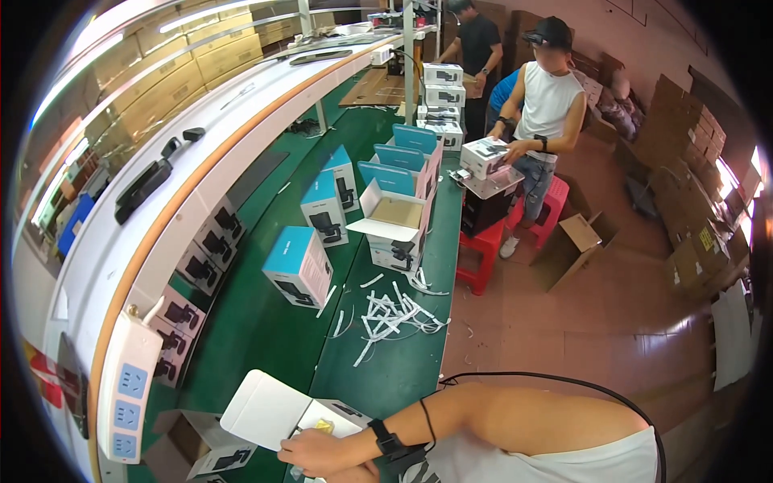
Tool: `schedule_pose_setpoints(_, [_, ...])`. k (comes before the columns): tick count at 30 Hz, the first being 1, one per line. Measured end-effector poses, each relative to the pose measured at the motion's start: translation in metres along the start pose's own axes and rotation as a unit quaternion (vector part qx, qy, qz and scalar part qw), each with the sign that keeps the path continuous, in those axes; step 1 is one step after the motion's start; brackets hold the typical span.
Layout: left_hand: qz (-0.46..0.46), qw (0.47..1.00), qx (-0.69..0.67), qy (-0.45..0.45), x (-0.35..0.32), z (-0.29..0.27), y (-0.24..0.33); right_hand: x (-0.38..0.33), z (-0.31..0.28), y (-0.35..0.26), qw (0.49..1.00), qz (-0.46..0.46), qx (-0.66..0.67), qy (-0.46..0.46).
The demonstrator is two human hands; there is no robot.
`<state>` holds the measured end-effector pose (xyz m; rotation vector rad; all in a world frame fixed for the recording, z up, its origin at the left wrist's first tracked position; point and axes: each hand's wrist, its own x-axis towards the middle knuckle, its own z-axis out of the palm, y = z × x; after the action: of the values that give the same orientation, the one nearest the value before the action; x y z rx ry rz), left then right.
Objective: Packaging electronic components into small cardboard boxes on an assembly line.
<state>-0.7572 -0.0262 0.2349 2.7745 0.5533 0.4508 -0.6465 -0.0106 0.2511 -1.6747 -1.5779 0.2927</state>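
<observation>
At the lower edge, my right arm reaches across from the right with a black band on the wrist. My right hand (310, 452) is over an open white box (342, 412), its fingers curled at the opening; what they grip is hidden. The box's white lid flap (262, 409) stands open to the left, and a small yellow piece (324, 425) shows inside. My left hand (356, 473) is only partly visible below the right wrist, its fingers hidden.
White paper strips (390, 318) litter the green bench (342, 354). Blue-topped boxes (298, 262) and an open box (398, 221) stand beyond. A power strip (129, 394) hangs on the left shelf. Across the bench, a person (543, 105) holds a box (485, 157) near red stools (479, 262).
</observation>
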Motion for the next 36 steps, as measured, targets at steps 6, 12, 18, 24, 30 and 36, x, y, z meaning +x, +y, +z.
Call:
schedule_pose_setpoints(6, [0.015,1.0,-0.011,-0.013,-0.002,0.0,0.002,0.018,0.012,0.011,0.996,0.009,-0.082,-0.042])
schedule_pose_setpoints(12, [0.062,0.996,0.056,0.02,0.011,-0.008,-0.001,-0.003,-0.063,0.008,0.968,0.061,0.105,0.221])
schedule_pose_setpoints(18, [0.07,0.996,0.001,-0.057,0.013,-0.031,-0.015,-0.07,-0.165,0.107,0.908,0.348,-0.229,0.041])
schedule_pose_setpoints(24, [0.052,0.997,-0.023,-0.057,0.021,-0.043,0.006,-0.023,-0.123,0.112,0.937,0.094,0.22,0.254])
schedule_pose_setpoints(30, [0.006,0.993,-0.115,0.011,0.021,-0.049,-0.008,-0.028,-0.097,0.083,0.689,0.218,0.69,0.035])
schedule_pose_setpoints(36, [-0.168,0.889,-0.426,-0.019,0.0,-0.049,-0.025,-0.06,-0.13,0.04,0.969,-0.004,0.243,-0.042])
